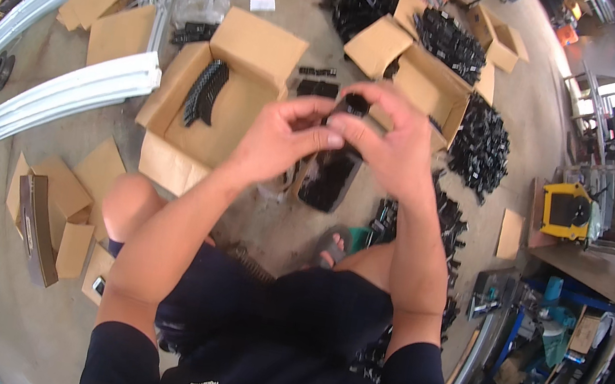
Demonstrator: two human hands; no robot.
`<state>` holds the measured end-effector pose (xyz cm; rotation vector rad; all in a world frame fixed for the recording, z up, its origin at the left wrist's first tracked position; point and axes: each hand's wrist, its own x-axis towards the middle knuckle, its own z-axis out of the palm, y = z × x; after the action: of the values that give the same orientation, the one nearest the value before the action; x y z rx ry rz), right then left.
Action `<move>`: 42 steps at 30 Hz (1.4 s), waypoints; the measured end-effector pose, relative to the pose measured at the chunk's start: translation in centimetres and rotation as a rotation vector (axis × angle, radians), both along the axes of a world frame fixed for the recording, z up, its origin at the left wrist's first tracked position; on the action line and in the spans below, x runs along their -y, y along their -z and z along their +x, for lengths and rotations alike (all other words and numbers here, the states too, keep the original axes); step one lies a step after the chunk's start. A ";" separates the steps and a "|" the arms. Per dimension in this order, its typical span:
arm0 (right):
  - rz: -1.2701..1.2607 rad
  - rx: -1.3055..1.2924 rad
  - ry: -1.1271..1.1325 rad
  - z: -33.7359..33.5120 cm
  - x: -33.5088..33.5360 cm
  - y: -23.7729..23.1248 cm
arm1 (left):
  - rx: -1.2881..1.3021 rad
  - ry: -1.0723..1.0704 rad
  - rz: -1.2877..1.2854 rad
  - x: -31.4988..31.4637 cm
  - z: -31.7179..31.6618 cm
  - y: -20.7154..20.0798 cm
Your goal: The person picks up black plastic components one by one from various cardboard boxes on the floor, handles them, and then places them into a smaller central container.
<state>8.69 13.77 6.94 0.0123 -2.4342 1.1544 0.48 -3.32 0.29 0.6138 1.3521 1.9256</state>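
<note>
Right hand (395,146): grip closed on a small black part (354,104), held above the floor (262,223). Left hand (280,133): fingertips at the part; grip cannot be determined. Curved black row (206,93) lies near the left carton's (246,114) left edge.

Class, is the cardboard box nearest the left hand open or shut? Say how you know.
Open: the box has its flaps spread outward, and black parts show inside.
</note>
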 end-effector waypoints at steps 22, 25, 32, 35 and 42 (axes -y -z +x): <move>-0.578 0.194 0.065 -2.2 1.1 4.0 | 0.352 0.101 0.063 0.0 -0.8 1.2; -0.640 0.160 -0.009 -2.6 1.2 4.0 | 0.337 0.046 0.066 0.3 -1.0 1.1; -0.462 0.318 0.331 -4.4 -4.4 15.8 | 0.368 -0.048 0.103 1.4 -1.7 0.1; 0.011 0.481 0.416 -0.1 -6.0 28.0 | 0.374 -0.062 0.058 1.1 -1.5 -0.7; 0.102 0.712 0.401 3.1 1.1 38.4 | 0.346 -0.106 -0.051 1.2 -1.7 -1.4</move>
<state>11.76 12.70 -31.43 -0.9582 -2.8828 0.9462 -1.20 -4.48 1.66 0.1738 1.2258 1.9641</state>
